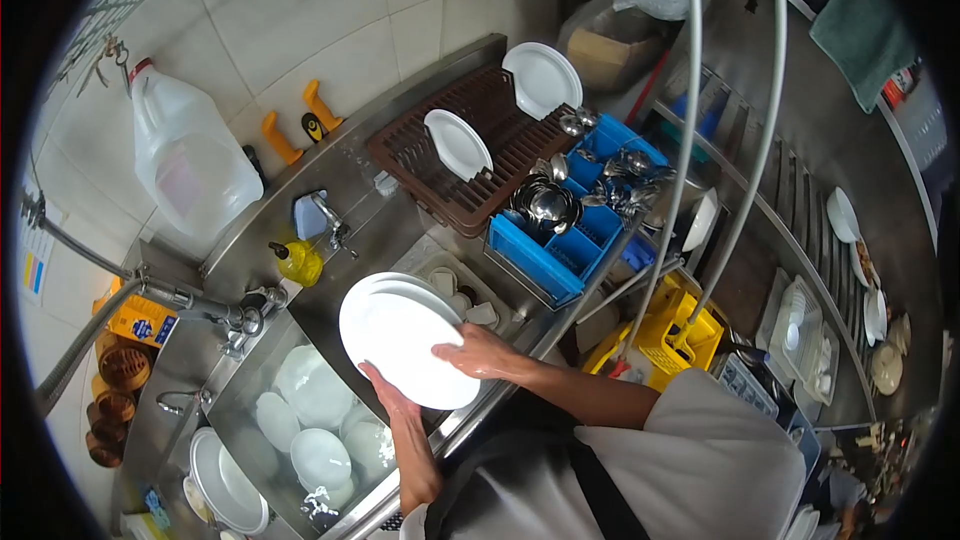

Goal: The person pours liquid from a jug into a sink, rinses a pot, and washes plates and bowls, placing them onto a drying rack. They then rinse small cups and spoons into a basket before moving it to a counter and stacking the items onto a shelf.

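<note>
I hold a small stack of white oval plates [410, 340] tilted in front of me, close to the sink's right edge. My right hand [472, 352] grips the near right rim, its thumb over the top plate's face. At the lower left rim is my left hand [393, 397], its fingers partly hidden by the plates. Beneath and left of them, a sink basin [278, 325] holds water with several white dishes [318, 385] in it. Partly behind the stack sits a tray [508, 312] with small white dishes.
Two white plates stand in a brown dish rack [400, 143]. Beside it is a blue cutlery caddy [515, 258] full of spoons. A faucet [338, 232], a yellow soap bottle [299, 263] and a hanging jug [190, 145] line the wall. A yellow bucket [680, 330] stands right.
</note>
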Tool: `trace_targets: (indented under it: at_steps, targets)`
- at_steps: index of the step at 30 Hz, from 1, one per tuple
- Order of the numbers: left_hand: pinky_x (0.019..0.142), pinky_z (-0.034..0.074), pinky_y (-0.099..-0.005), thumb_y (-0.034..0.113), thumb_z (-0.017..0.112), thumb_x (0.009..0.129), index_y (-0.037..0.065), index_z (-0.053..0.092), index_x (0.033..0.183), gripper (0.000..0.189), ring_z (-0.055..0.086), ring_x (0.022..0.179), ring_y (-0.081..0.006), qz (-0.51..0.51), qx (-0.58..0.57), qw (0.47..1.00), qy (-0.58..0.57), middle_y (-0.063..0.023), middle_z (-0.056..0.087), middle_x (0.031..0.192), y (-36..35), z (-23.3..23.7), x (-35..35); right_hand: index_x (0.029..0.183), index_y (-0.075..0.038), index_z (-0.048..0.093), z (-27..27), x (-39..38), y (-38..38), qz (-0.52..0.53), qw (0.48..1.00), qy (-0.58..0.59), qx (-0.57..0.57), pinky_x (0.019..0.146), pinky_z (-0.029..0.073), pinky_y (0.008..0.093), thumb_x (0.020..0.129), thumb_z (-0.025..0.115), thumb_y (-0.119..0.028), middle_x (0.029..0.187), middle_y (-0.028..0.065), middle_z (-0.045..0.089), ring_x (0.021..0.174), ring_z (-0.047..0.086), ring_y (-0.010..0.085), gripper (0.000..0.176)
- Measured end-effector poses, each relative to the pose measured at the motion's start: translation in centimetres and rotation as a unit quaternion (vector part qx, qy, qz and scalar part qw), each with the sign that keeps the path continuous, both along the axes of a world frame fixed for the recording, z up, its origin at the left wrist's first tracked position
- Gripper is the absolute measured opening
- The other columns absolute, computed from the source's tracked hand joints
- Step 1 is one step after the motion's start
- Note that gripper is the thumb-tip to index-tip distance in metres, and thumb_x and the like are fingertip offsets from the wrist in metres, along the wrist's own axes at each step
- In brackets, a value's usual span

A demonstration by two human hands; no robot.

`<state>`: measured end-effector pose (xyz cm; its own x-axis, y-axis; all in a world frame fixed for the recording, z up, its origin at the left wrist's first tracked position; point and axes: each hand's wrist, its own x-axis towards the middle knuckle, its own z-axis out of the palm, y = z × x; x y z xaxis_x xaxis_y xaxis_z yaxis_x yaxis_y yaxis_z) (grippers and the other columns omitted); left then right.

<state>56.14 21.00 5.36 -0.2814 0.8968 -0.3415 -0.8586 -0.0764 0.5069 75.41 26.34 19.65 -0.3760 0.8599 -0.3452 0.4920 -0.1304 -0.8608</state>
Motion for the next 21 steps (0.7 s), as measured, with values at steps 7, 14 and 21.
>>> trace_targets:
  at_steps: [7,14,21]
  targets:
    - [0.111,0.040,-0.0489,0.057,0.042,0.100,0.004,0.031,0.151,0.074,0.046,0.134,-0.0353,0.012,-0.031,0.999,0.007,-0.0151,0.040,0.153,1.6,3.8,0.3,0.095,0.006,0.071,-0.2,4.5,5.6,-0.174,0.973,0.008,0.152,0.067,0.054,0.0397,0.090,0.068,-0.043,0.080,0.0222,0.071,0.071,0.071,0.0306,0.050]
    - [0.105,0.047,-0.0505,0.015,0.057,0.081,-0.006,0.044,0.136,0.060,0.056,0.121,-0.0370,0.028,-0.084,0.995,0.048,-0.0206,0.056,0.131,-0.7,2.1,-1.4,0.106,0.004,0.070,14.7,17.7,20.2,-0.284,0.777,-0.033,0.560,0.077,0.054,0.0443,0.094,0.063,-0.030,0.094,0.0292,0.068,0.086,0.069,0.0421,0.037]
    - [0.100,0.052,-0.0492,0.009,0.058,0.079,-0.005,0.051,0.125,0.049,0.062,0.109,-0.0339,0.126,-0.127,0.983,0.037,-0.0173,0.061,0.117,-0.3,1.6,3.1,0.104,-0.001,0.069,13.9,24.3,43.2,-0.189,0.750,-0.266,0.575,0.086,0.052,0.0539,0.096,0.058,-0.033,0.109,0.0284,0.063,0.096,0.063,0.0492,0.035]
